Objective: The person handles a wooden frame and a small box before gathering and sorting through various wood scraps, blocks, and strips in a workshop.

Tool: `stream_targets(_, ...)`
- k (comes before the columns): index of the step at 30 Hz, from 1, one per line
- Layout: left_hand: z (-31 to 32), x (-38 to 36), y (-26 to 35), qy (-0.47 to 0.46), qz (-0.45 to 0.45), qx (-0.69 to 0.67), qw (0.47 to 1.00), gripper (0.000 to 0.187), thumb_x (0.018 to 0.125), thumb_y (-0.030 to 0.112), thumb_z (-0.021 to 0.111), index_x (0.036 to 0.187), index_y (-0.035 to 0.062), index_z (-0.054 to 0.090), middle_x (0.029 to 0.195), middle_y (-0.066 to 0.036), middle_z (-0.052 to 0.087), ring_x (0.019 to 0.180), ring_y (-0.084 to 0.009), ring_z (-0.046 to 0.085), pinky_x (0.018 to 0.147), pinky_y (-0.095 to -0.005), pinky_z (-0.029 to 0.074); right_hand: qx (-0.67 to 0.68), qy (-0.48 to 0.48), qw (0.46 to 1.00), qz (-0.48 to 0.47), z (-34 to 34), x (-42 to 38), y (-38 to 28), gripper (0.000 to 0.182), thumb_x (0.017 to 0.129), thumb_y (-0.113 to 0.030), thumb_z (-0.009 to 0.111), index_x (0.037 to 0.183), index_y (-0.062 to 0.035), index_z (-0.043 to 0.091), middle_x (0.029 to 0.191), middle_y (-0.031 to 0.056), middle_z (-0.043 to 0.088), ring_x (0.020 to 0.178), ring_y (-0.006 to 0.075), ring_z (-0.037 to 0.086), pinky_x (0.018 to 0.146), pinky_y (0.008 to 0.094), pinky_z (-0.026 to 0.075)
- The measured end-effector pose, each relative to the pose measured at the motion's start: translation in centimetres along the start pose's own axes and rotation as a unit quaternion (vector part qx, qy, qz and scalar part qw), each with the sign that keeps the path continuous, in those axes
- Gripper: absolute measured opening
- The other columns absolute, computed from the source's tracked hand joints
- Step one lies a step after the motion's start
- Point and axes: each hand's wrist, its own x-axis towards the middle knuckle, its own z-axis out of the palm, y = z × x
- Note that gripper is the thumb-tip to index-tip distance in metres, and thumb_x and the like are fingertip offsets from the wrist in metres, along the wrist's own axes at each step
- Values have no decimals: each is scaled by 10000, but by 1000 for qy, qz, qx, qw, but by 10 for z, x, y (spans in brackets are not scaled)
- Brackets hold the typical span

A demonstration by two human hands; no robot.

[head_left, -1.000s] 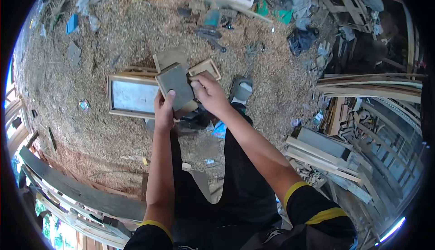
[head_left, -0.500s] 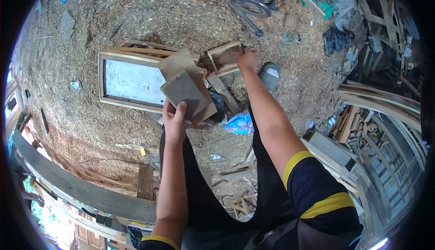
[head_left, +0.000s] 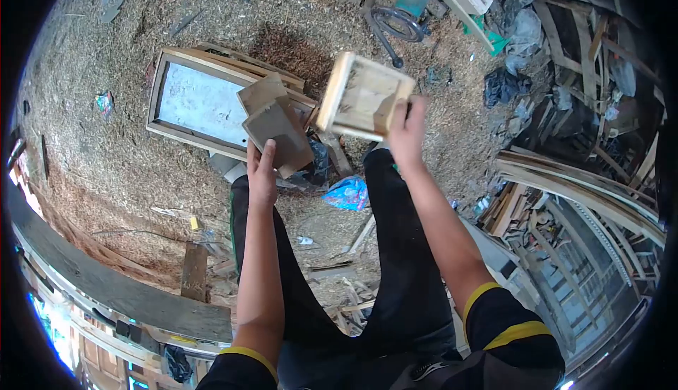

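My right hand (head_left: 407,136) grips one edge of a small, shallow wooden box (head_left: 366,93), held tilted above the ground with its inside showing. Thumb on top, my left hand (head_left: 262,178) is closed on the near edge of a flat square board (head_left: 274,132). Another thin brown board (head_left: 261,92) lies partly under that one, fanned out at an angle. Just left of these boards a wooden frame with a whitish panel (head_left: 201,104) lies on the ground, and the boards overlap its right side.
Wood shavings (head_left: 176,199) cover the ground. A blue patterned bag (head_left: 347,193) lies between my feet. Ahead stands a machine part with a wheel (head_left: 397,22). Stacked timber (head_left: 579,185) and a black plastic bag (head_left: 506,87) are on the right; a long plank (head_left: 120,277) crosses the lower left.
My right hand has lifted the wooden box off the ground and tilted it toward me. My left hand still holds the board. The whole view has shifted slightly.
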Motion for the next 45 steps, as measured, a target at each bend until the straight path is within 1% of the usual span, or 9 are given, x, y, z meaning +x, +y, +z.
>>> stream_targets(4, -13, 5, -14, 17, -31, -18, 999, 613, 1072, 408, 463, 1536, 25, 348, 1490, -117, 479, 1398, -233, 406, 1183, -366, 246, 44, -152, 987, 15, 27, -22, -50, 176, 1038, -181, 515, 1112, -24, 484, 902, 198, 577, 834, 307, 606, 786, 415, 475)
stream_targets(6, -24, 9, -25, -43, -43, -154, 986, 691, 1064, 516, 409, 1550, 31, 330, 1543, -124, 430, 1430, -253, 383, 1188, -386, 255, 70, -206, 976, 33, 49, -30, -72, 202, 1014, -240, 543, 1064, -51, 488, 905, 275, 606, 877, 504, 613, 737, 531, 478)
stream_targets(9, -41, 2, -28, -50, -59, -211, 974, 738, 1029, 557, 437, 1542, 37, 339, 1534, -127, 439, 1425, -267, 395, 1188, -411, 266, 56, -250, 967, 19, 71, -30, -87, 217, 1005, -247, 560, 1068, -47, 502, 908, 281, 607, 876, 511, 607, 741, 531, 483)
stream_targets(15, -49, -3, -1, -35, -76, -107, 991, 615, 951, 300, 597, 1468, 24, 409, 1414, -114, 528, 1314, -252, 498, 1127, -410, 366, 272, -212, 938, 33, 92, -25, -56, 329, 1076, -329, 483, 1014, -28, 603, 852, 57, 654, 778, 169, 599, 769, 347, 499)
stream_targets(18, -51, -1, -9, -21, -81, -117, 990, 643, 909, 233, 626, 1470, 22, 395, 1409, -115, 527, 1296, -246, 510, 1115, -398, 377, 205, -179, 942, 194, 101, -30, -13, 324, 1057, -334, 521, 1022, -28, 620, 897, 85, 675, 795, 177, 614, 771, 347, 505)
stream_targets(23, -64, -4, -17, 4, -42, -74, 996, 638, 925, 266, 609, 1456, -6, 384, 1378, -147, 527, 1268, -273, 537, 1104, -436, 407, -47, -263, 950, 165, 159, -88, 110, 279, 971, -309, 614, 1041, -41, 640, 969, 166, 702, 983, 288, 702, 831, 431, 541)
stream_targets(28, -79, -10, -21, 7, -50, -113, 992, 634, 929, 353, 612, 1408, -22, 432, 1320, -165, 558, 1235, -313, 569, 1088, -461, 439, -298, -318, 882, 177, 201, -149, 152, 684, 807, -358, 807, 1329, -48, 492, 1326, 207, 585, 1208, 387, 587, 956, 499, 510)
stream_targets(38, -83, -10, -26, 18, -28, -43, 999, 512, 997, 343, 519, 1367, -7, 462, 1276, -142, 582, 1185, -274, 585, 1048, -415, 458, -339, -268, 888, 160, 199, -131, 148, 824, 612, -359, 908, 1260, -83, 479, 1242, 198, 583, 1186, 382, 583, 951, 479, 510)
stream_targets(45, -67, -4, -19, -23, -13, -58, 998, 494, 1011, 317, 517, 1372, -15, 459, 1287, -140, 577, 1194, -272, 588, 1033, -406, 474, -76, -206, 969, 108, 94, -96, 96, 687, 703, -281, 865, 1263, -33, 553, 1133, 159, 717, 1070, 340, 686, 923, 444, 544)
